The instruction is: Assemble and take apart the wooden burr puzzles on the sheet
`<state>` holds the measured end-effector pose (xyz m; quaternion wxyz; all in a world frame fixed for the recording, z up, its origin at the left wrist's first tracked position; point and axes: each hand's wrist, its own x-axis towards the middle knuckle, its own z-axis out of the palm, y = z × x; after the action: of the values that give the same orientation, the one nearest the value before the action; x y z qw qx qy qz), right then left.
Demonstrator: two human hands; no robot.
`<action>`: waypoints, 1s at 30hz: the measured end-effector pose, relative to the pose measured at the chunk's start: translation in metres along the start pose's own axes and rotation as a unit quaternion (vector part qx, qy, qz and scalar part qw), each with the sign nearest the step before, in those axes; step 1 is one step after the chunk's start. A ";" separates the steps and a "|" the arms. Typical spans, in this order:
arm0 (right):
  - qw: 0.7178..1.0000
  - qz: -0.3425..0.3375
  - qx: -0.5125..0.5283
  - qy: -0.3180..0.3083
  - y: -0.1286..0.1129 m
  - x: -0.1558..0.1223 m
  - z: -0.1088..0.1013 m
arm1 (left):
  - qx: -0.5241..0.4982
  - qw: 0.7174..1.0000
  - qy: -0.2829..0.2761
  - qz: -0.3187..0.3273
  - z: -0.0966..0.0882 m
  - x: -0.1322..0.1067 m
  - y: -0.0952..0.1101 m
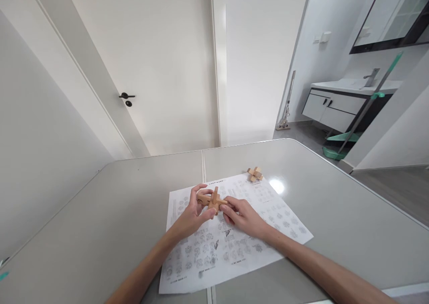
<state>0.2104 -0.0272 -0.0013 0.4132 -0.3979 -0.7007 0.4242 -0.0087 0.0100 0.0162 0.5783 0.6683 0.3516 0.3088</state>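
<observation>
Between my two hands, above a printed paper sheet, is a wooden interlocking puzzle (213,199) made of crossed sticks, one of them pointing upward. My left hand (194,212) grips its left side, the thumb below and the fingers curled behind. A stick jutting out to the right is pinched in the fingertips of my right hand (241,214). The paper (241,252) carries rows of small grey diagrams and lies flat beneath both hands. A second wooden puzzle (255,174), star-like and assembled, rests at the sheet's far right corner.
The grey table (100,223) has a seam down its middle and a rounded far right corner. A white door (167,62) stands beyond it. To the right are a washbasin cabinet (335,105), a mop (288,100) and a green broom with dustpan (332,154).
</observation>
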 end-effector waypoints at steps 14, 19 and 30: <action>1.000 0.012 0.000 0.012 0.003 0.000 -0.002 | -0.008 0.999 0.025 0.026 0.002 0.004 0.002; 0.998 0.034 0.045 0.025 0.004 0.001 -0.002 | -0.009 0.998 0.054 0.009 0.000 0.008 -0.004; 0.934 0.181 0.253 0.178 0.025 0.014 -0.023 | 0.030 0.977 0.208 -0.017 -0.009 0.018 -0.020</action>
<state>0.2323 -0.0004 -0.0146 0.5339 -0.4695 -0.4017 0.5772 -0.0080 0.0313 -0.0023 0.4774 0.6002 0.4846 0.4207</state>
